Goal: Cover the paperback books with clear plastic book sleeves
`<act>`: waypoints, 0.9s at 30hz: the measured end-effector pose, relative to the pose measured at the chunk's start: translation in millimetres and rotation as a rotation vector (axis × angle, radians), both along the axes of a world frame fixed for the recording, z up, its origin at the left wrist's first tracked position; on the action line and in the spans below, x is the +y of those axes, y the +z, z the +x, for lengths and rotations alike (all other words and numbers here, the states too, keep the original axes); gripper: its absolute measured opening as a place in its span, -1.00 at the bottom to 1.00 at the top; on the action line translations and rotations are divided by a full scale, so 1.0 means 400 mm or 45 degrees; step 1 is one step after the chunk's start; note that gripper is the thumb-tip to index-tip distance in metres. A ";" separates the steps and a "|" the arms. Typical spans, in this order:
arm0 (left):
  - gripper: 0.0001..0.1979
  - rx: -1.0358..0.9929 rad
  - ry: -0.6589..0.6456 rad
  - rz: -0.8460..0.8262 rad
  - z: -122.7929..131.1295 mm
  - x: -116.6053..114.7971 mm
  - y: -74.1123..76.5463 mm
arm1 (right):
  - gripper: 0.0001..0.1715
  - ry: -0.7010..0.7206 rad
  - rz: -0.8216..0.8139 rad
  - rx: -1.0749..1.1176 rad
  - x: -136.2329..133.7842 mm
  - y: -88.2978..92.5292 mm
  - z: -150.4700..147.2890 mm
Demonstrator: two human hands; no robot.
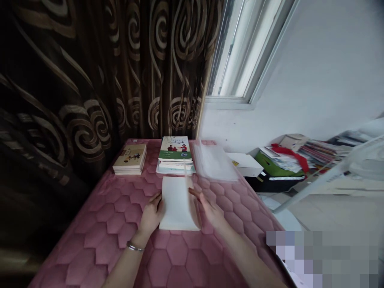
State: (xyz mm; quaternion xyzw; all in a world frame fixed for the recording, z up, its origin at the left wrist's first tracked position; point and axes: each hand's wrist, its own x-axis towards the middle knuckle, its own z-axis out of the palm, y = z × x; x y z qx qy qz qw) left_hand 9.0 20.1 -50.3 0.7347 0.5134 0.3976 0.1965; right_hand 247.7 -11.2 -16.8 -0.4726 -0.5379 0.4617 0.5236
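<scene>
Nearest, well short of the green-covered stack (175,154): two bare forearms over the pink quilted cover (120,236), with a thin bracelet (134,247) at the left wrist. Farther in, the left hand (153,214), flat and released, fingers laid along the left edge of the white booklet (177,202), pressing rather than gripping. Opposite, the right hand (211,210), open, fingers stretched toward the booklet's right edge. Blurred there, so no telling whether touching the edge or just beside. Nothing clenched or pinched in either hand.

The white booklet itself flat on the quilt, just this side of the green-covered stack, far edge almost meeting the stack's near edge. Probably light, thin and bendy, judging by the plain pale face and the little thickness at the edge. Likely to sag if lifted by one corner, and to slide little on the padded cloth. Best taken by both long edges, or with a thumb under the near short edge and a palm flat on top.

Left of the green-covered stack, a lower tan stack (130,159). Right of it, touching or nearly so, a sheaf of clear plastic sleeves (214,162), slippery by the look. Farther right, off the cover, a white box (244,164) and a heap of papers (292,154) with a red ribbon. Behind the stack, a dark swirl-patterned curtain (90,80); up and right of it, a window (240,52).
</scene>
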 end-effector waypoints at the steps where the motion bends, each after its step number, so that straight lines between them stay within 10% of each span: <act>1: -0.64 -0.021 -0.015 -0.009 -0.002 0.002 -0.002 | -0.46 0.037 0.052 -0.187 0.000 0.001 -0.017; 9: -0.70 -0.101 0.132 -0.091 -0.022 0.022 -0.024 | -0.53 0.211 0.448 -1.344 -0.007 -0.039 -0.082; 27: -0.77 0.250 0.174 0.168 0.002 -0.002 -0.037 | -0.39 0.434 0.424 -1.630 0.103 -0.009 -0.183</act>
